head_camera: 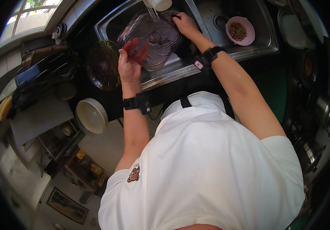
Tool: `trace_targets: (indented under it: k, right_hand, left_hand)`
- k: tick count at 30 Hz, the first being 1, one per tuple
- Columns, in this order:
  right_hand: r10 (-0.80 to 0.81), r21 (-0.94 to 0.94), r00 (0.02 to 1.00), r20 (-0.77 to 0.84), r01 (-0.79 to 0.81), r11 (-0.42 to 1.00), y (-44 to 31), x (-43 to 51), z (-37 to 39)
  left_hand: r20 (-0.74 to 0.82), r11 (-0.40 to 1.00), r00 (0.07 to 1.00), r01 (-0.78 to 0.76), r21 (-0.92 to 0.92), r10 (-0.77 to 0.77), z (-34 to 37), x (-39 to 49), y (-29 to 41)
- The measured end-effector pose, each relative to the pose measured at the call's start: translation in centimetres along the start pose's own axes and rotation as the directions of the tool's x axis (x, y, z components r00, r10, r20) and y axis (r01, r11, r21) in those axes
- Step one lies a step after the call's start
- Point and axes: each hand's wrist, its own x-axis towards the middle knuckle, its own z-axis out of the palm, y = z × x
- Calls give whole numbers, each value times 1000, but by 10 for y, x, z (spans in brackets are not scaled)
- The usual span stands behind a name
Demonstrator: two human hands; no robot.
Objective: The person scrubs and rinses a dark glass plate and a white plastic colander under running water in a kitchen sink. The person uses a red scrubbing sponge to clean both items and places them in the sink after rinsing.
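Observation:
A clear, purple-tinted plate (pixel 165 43) with swirled ridges is tilted in the left sink basin. Water runs onto it from a white tap head (pixel 160 3). My right hand (pixel 186 24) grips its upper right edge, close to a dark spot or object at the fingertips. At the lower left edge is my left hand (pixel 131 61), palm up. Its fingers look reddish through the plate, and the thumb lies outside the edge. Left of that hand, a dark amber glass plate (pixel 103 64) rests on the black counter.
In the right basin (pixel 211 8), a pink bowl (pixel 249 34) holds brown pieces beside the drain. A white bowl (pixel 91 116) sits at the counter's left edge. Farther left is a rack (pixel 49 69) with boards and a knife. Metal pots (pixel 321 110) stand at right.

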Motion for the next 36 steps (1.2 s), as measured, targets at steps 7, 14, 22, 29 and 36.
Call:
trace_targets:
  k: [7, 14, 22, 29, 36]
  right_hand:
    - [-580, 415, 814, -5, 530, 740, -58, -37, -9]
    - [-488, -339, 868, -89, 434, 835, -84, -12, -1]
    - [-579, -304, 811, -84, 532, 790, -68, -40, 26]
    - [-717, -268, 673, 183, 736, 622, -58, -106, 13]
    - [-449, -125, 874, -187, 432, 893, -49, -68, 3]
  left_hand:
    - [92, 996, 994, 60, 64, -66, 2, -1, 6]
    - [139, 993, 990, 13, 120, -30, 11, -1, 6]
    - [62, 1000, 998, 2, -18, -1, -2, 9, -5]
    - [-4, 1000, 1000, -11, 12, 11, -1, 20, -5]
    - [22, 997, 999, 27, 73, -29, 3, 10, -5]
